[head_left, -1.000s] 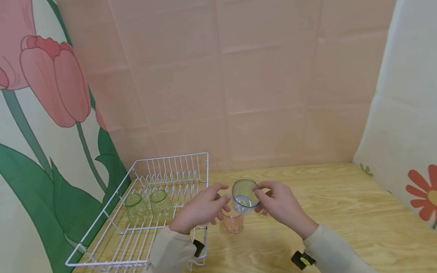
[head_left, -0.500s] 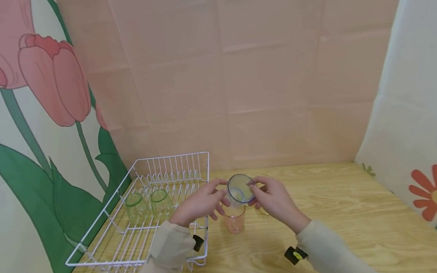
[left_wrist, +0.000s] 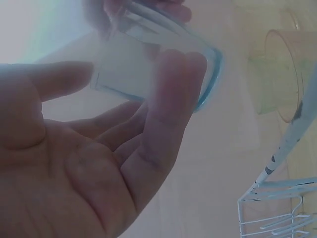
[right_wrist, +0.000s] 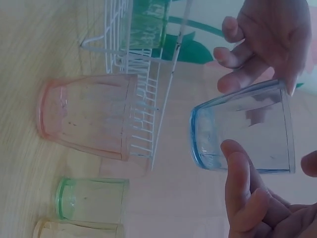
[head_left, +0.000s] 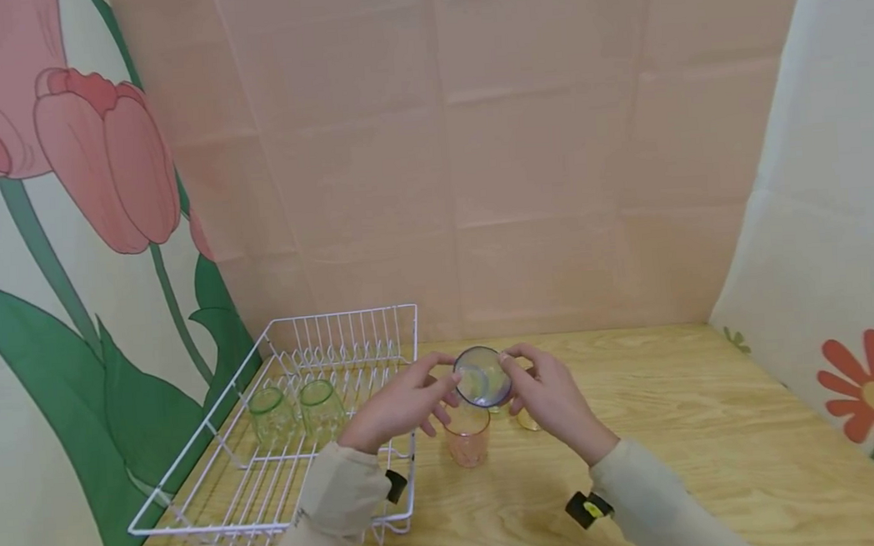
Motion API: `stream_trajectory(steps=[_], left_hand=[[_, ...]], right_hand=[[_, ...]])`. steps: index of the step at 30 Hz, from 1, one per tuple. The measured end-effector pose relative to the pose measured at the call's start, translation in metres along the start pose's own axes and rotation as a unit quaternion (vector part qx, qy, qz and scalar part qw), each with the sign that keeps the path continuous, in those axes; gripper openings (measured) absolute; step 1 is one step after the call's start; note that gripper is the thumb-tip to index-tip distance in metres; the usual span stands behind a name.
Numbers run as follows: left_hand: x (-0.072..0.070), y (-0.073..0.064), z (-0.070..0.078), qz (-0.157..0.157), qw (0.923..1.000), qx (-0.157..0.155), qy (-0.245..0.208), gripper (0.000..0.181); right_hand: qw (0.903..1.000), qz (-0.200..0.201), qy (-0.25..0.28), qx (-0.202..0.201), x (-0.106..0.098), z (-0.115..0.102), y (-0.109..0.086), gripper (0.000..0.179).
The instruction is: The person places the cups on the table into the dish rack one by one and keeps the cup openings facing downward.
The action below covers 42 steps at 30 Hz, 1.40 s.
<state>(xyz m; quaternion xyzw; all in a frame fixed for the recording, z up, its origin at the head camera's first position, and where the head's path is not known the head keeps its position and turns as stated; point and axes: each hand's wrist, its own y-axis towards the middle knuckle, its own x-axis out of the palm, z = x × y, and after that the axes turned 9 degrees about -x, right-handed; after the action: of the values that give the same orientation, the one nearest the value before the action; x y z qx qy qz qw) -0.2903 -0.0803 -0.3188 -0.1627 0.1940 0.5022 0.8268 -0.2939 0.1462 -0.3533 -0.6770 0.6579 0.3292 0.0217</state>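
A clear blue-tinted glass (head_left: 483, 377) is held up above the table, its mouth tipped toward the head camera. My right hand (head_left: 555, 393) grips it from the right, thumb at the rim and fingers along the side, as the right wrist view shows. On the other side my left hand (head_left: 398, 405) holds it between thumb and fingers; the left wrist view has a finger (left_wrist: 173, 94) lying over the wall. Below stands a pink glass (head_left: 468, 446), upright. A green glass (right_wrist: 94, 201) and a yellow glass (right_wrist: 81, 229) stand beside it, mostly hidden in the head view.
A white wire dish rack (head_left: 220, 533) takes up the table's left side. Two green glasses, one at the left (head_left: 272, 421) and another (head_left: 322, 412) beside it, stand in it with the narrower end up. A pink-beige cloth (head_left: 536, 175) hangs behind the wooden table (head_left: 688, 441).
The blue glass has moved slightly up and left, and its mouth has turned toward the head camera. My left hand has come onto it; the right hand has kept its hold.
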Motion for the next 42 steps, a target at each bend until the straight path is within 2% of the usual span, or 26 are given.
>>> stream_trajectory(steps=[8,14,20,26,35,42], left_hand=[[0.0017,-0.0005,-0.0004,0.005,0.9995,0.020,0.023,0.043],[0.0028,-0.0011,-0.0007,-0.008,0.9989,0.022,0.040,0.046],[0.0029,-0.0017,0.0008,-0.018,0.9984,0.024,0.047,0.048],[0.0027,-0.0009,-0.0010,-0.030,0.9980,0.030,0.048,0.049],[0.0037,-0.0019,0.0026,-0.012,0.9997,0.007,0.020,0.046],[0.0024,-0.0021,0.0047,-0.003,0.9999,-0.003,0.015,0.046]], right_hand=[[0.9970,-0.011,0.053,0.055,-0.0060,0.0030,0.0052,0.060],[0.9943,-0.029,0.067,0.077,-0.0080,0.0072,0.0067,0.064],[0.9949,-0.034,0.053,0.079,-0.0091,0.0069,0.0070,0.065],[0.9958,-0.035,0.038,0.076,-0.0082,0.0061,0.0051,0.058],[0.9959,-0.039,0.033,0.074,-0.0068,0.0052,0.0026,0.055],[0.9961,-0.046,0.046,0.058,-0.0075,0.0032,-0.0001,0.051]])
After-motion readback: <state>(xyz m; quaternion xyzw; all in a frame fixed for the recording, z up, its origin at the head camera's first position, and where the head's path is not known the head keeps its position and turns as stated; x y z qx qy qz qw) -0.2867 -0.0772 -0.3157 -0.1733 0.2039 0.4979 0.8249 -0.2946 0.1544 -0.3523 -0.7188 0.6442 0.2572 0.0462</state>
